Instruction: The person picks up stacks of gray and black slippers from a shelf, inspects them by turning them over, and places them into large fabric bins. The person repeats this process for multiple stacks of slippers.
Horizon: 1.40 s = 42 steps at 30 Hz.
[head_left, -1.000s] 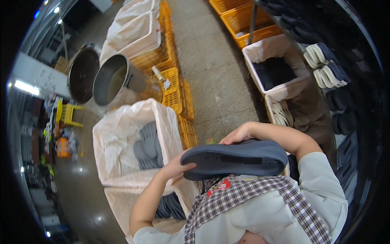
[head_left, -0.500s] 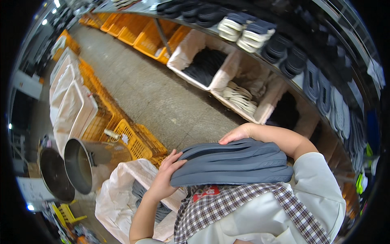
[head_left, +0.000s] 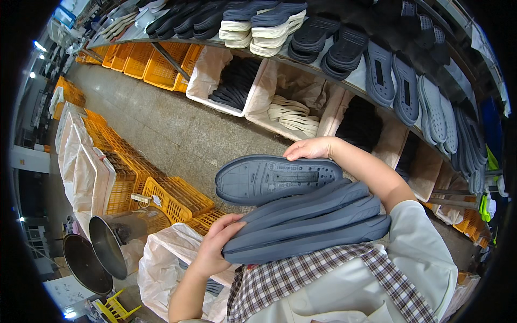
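A stack of blue-grey shoe soles (head_left: 307, 223) lies across my front, against the checked apron (head_left: 293, 274). My left hand (head_left: 221, 242) grips the stack's left end, thumb and fingers closed round it. One more sole (head_left: 258, 180) is tipped away from the stack, showing its inner face with a recessed panel and small holes. At its far right edge, my right hand (head_left: 312, 148) pinches this single sole. Its near edge rests close to the top of the stack; I cannot tell if they touch.
Soles in pairs and stacks, among them blue-grey ones (head_left: 379, 75), line a shelf (head_left: 301, 67) at upper right. Lined bins of soles, one with cream soles (head_left: 293, 116), stand below. Yellow crates (head_left: 177, 199), metal drums (head_left: 107, 245) and a white lined sack (head_left: 161, 258) are at left.
One sole has been lifted off the stack by my right hand and turned so its inner face shows. My left hand still holds the stack. The view has shifted, showing more shelf.
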Tool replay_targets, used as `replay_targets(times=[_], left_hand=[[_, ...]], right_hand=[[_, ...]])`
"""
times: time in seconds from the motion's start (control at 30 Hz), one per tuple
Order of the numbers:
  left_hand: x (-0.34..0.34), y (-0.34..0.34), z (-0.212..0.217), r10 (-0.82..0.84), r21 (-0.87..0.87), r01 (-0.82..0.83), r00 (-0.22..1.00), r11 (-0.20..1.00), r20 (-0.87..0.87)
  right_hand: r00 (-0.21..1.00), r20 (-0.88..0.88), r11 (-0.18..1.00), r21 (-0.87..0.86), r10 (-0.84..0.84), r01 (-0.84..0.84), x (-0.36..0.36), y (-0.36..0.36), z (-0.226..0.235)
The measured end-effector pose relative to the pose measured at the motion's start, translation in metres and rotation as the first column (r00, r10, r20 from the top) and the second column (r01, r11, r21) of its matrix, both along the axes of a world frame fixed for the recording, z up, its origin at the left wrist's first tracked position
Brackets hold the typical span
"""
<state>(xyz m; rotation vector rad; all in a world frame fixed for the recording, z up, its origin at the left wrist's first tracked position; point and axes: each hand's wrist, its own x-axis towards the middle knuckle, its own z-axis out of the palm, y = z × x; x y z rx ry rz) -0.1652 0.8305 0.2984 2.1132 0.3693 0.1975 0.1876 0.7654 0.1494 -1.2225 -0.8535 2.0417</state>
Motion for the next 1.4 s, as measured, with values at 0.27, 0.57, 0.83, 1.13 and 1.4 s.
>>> replay_targets(times=[0.27, 0.57, 0.83, 1.13, 1.4], left_hand=[[0.006, -0.016, 0.001, 0.071, 0.016, -0.071, 0.997, 0.997, -0.006], [-0.018, 0.000, -0.005, 0.251, 0.350, -0.162, 0.941, 0.923, -0.226], [-0.092, 0.020, -0.058, 0.215, -0.425, -0.264, 0.963, 0.866, -0.161], [-0.279, -0.060, -0.076, 0.970, -0.511, -0.858, 0.072, -0.058, -0.232], [-0.532, 0.056, -0.015, 0.859, -0.140, -0.901, -0.434, -0.411, 0.271]], right_hand=[[0.990, 0.007, 0.990, -0.022, 0.141, -0.141, 0.001, 0.002, 0.025], [0.806, -0.119, 0.802, 0.260, 0.579, -0.538, -0.039, 0.007, 0.027], [0.630, -0.012, 0.628, 0.102, 0.776, -0.772, -0.110, 0.083, 0.037], [0.970, 0.229, 0.967, 0.252, -0.078, 0.018, -0.196, 0.227, 0.043], [0.930, 0.366, 0.993, 0.089, 0.041, -0.079, -0.275, 0.214, -0.015]])
